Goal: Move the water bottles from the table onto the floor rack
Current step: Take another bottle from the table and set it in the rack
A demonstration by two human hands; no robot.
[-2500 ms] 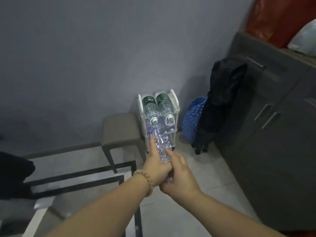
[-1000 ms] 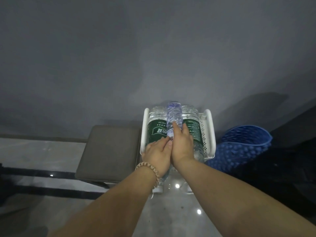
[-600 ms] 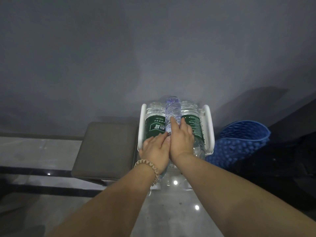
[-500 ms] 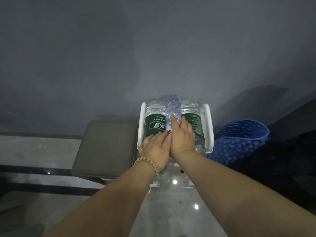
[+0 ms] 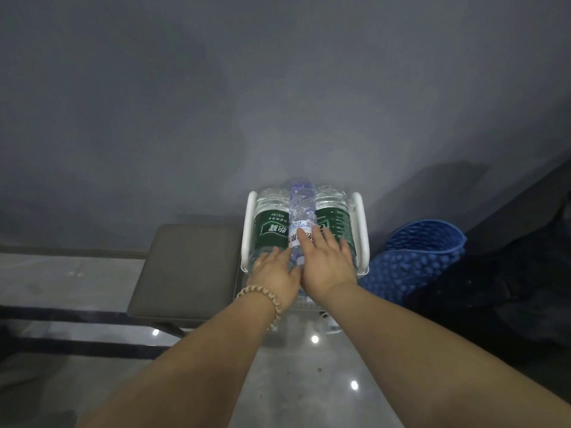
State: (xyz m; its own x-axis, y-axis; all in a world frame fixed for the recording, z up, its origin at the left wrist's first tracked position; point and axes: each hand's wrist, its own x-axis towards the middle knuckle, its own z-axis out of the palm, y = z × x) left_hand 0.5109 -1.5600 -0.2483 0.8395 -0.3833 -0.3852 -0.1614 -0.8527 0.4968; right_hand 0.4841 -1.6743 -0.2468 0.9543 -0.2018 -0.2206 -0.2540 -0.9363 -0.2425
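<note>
A: Where is the small clear bottle [image 5: 300, 211] now?

B: It lies lengthwise on top of the white floor rack [image 5: 358, 230], in the groove between the two big green-labelled bottles [image 5: 272, 230], its base toward the rack's far edge by the wall.

A: And the grips?

B: Neither is clenched. The right hand [image 5: 327, 261] lies flat, fingers spread over the bottle's near end and the right-hand big bottle. The left hand [image 5: 275, 274], with a bead bracelet [image 5: 272, 301] at the wrist, rests open against the near end too, at the rack's front edge. Both look released, steadying rather than grasping.

A: What could go wrong from here?

B: I'd judge rolling or sliding. The bottle sits on two rounded, slick surfaces, not on the rack's own shelf. If the hands lift unevenly, it could tip sideways over a big bottle toward the grey stool [image 5: 188, 267] or the blue mat [image 5: 414, 267], or slip forward off the front edge onto the tiled floor [image 5: 309, 381].

A: So?

B: Lifting away slowly and straight seems wise.
</note>
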